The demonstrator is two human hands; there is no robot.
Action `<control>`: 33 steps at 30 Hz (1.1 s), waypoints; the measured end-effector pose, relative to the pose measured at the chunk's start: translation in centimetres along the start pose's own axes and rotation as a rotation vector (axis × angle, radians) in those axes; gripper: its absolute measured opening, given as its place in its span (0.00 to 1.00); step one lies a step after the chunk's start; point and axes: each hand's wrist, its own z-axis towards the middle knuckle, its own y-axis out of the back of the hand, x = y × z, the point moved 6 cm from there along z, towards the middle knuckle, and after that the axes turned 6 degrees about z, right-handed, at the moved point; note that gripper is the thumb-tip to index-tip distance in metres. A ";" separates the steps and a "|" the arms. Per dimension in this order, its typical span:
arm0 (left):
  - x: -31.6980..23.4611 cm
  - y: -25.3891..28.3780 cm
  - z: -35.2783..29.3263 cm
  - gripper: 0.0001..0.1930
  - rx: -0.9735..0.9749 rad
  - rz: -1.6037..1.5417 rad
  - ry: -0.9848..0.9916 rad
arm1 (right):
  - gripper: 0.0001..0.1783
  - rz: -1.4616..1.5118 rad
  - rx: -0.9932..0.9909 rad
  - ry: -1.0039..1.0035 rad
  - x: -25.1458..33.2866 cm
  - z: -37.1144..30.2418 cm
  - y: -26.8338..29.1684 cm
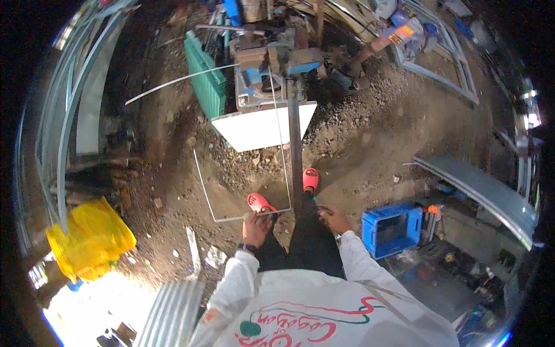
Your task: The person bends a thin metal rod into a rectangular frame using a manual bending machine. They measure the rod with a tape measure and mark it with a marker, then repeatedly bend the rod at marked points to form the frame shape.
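Observation:
My left hand is closed on the lower stretch of a thin pale metal rod bent into a squared U. The rod's right side runs up toward a bench vise with blue parts, where its upper end is hard to make out. My right hand hangs beside my right thigh, fingers loosely apart, with nothing visible in it. Just left of it, a long dark metal bar stretches from the vise toward me. Another thin pale rod reaches left from the vise; whether the two join, I cannot tell.
A white panel leans below the vise, beside a green corrugated sheet. At right are a blue crate and a grey metal sheet. At left lie a yellow sack and long metal frames. Gravel covers the ground.

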 end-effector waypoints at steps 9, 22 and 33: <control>2.6 1.9 3.9 0.14 -0.245 -0.054 -0.083 | 0.12 -0.366 -0.134 -0.286 -3.8 -8.7 18.6; 8.9 -4.1 9.6 0.08 -0.156 -0.219 -0.064 | 0.12 -0.596 -0.070 -0.061 18.3 2.5 28.2; 8.9 -4.4 4.7 0.21 -0.272 -0.343 -0.220 | 0.16 -0.814 0.125 1.002 52.9 14.8 -5.8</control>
